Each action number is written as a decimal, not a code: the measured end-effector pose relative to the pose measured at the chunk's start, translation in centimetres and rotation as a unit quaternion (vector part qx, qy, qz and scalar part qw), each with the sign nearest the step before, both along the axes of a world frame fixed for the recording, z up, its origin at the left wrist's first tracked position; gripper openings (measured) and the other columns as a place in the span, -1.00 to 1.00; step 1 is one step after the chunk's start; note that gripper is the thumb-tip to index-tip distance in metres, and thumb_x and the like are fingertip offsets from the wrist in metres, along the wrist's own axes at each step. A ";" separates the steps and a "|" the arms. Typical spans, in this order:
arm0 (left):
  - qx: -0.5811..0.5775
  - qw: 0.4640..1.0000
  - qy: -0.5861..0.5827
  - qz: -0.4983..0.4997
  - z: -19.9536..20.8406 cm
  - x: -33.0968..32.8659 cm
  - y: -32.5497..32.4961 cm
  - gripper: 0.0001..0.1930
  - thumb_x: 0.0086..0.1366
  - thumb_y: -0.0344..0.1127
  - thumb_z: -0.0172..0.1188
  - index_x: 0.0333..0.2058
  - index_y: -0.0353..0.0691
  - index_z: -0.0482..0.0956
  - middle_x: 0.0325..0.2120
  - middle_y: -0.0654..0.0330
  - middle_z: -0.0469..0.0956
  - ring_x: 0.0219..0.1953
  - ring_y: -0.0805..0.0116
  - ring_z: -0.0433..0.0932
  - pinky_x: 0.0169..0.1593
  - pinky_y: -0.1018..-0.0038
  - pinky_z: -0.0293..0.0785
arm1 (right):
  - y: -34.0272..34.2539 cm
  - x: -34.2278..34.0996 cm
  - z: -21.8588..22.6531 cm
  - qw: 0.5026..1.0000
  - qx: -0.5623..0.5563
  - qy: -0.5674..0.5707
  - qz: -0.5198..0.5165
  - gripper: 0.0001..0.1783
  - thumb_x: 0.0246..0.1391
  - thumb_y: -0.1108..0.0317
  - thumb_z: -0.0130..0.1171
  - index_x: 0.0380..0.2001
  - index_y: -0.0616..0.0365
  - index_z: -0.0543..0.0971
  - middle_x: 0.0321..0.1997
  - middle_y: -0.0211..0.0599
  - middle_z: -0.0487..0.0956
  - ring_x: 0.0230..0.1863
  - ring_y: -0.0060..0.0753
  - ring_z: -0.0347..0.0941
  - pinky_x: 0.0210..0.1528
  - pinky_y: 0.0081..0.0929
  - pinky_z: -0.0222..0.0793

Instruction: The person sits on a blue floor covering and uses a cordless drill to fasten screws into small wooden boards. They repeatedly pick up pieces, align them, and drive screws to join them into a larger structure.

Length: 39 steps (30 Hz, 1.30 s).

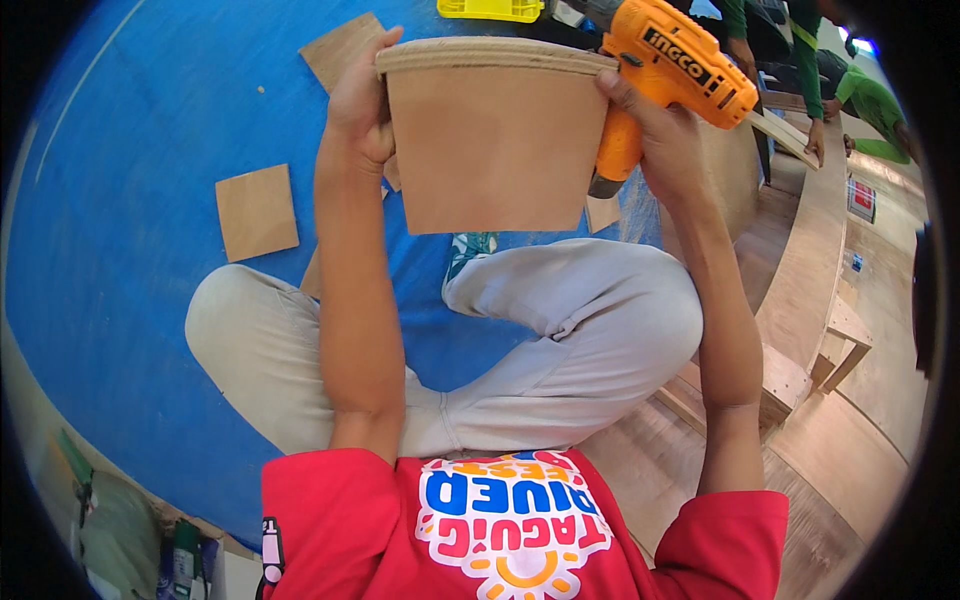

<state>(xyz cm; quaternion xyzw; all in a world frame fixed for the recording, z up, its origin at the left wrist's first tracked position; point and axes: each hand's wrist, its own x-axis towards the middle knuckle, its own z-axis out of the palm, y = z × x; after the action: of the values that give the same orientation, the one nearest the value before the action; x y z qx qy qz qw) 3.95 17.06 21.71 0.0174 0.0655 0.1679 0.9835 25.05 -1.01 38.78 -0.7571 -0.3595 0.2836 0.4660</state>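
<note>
The tan, tapering plywood piece (495, 150), with a thick, layered, curved edge along its top, is held up above the crossed legs in light grey trousers (600, 310). The left hand (358, 105) is closed about its upper left corner, fingers bent toward the curved edge. The right hand (668, 135) is closed at the opposite upper corner, its thumb on the edge and its remaining fingers mostly out of sight. Support at both ends appears intended to keep the piece level, with its broad face toward the wearer. An orange and black power drill (685, 65) lies against the right hand, its handle between palm and plywood; keeping the tool close would explain this, but whether the concealed fingers grip it cannot be determined. Loose square plywood offcuts, including a light brown square panel (257, 212), lie on the bright blue floor covering (120, 250), apparently set aside within reach. Limits of view: the rear of the plywood piece is not visible, and the front end of the power drill is cut off by the upper border. A bright yellow plastic case (490, 9) is likewise cropped. At right, beside a long curved plywood structure (800, 270), co-workers in green sleeves (872, 105) are only partly shown, and their work is unclear.
</note>
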 end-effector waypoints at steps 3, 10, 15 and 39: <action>0.028 0.998 0.006 0.058 1.8 -0.2 0.2 -0.69 0.53 -0.11 0.03 -0.18 -0.22 0.62 -0.27 0.15 0.71 -0.27 0.34 0.71 -0.20 0.43 0.70 | 0.3 0.2 -0.3 0.996 0.032 0.088 0.000 -0.53 0.11 0.25 0.51 0.01 0.20 0.58 -0.07 -0.34 0.65 -0.04 -0.45 0.61 0.05 -0.43 0.59; 0.115 0.987 0.063 0.095 3.7 -0.5 -0.2 -0.75 0.49 -0.13 0.10 -0.24 -0.16 0.64 -0.30 0.26 0.70 -0.31 0.43 0.68 -0.24 0.45 0.65 | 0.5 -0.2 -0.5 0.995 0.005 0.093 -0.030 -0.51 0.10 0.27 0.50 0.04 0.23 0.57 -0.07 -0.30 0.65 0.00 -0.39 0.62 0.10 -0.39 0.58; 0.157 0.968 0.171 0.091 2.6 -1.1 -0.5 -0.67 0.44 -0.21 0.11 0.06 -0.25 0.58 -0.05 0.21 0.68 -0.03 0.36 0.65 0.07 0.35 0.57 | 0.0 -0.3 -0.1 0.997 -0.042 0.048 -0.037 -0.53 0.11 0.31 0.47 0.03 0.26 0.58 -0.12 -0.28 0.67 -0.16 -0.43 0.62 -0.02 -0.44 0.58; 0.401 0.873 0.239 -0.138 -8.5 -0.6 8.4 -0.13 0.39 -0.39 0.27 0.52 -0.14 -0.08 0.37 0.20 0.28 0.38 0.35 0.28 0.40 0.28 0.26 | -3.0 -3.0 7.9 0.987 -0.111 -0.058 -0.098 -0.58 0.10 0.22 0.49 -0.05 0.21 0.65 -0.24 -0.37 0.69 -0.26 -0.59 0.57 -0.15 -0.61 0.49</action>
<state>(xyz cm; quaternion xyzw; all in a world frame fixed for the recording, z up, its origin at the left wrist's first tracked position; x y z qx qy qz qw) 3.33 25.50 13.26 0.4591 0.2227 0.0334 0.8594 22.09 -3.99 46.64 -0.8508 -0.2765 0.2305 0.3828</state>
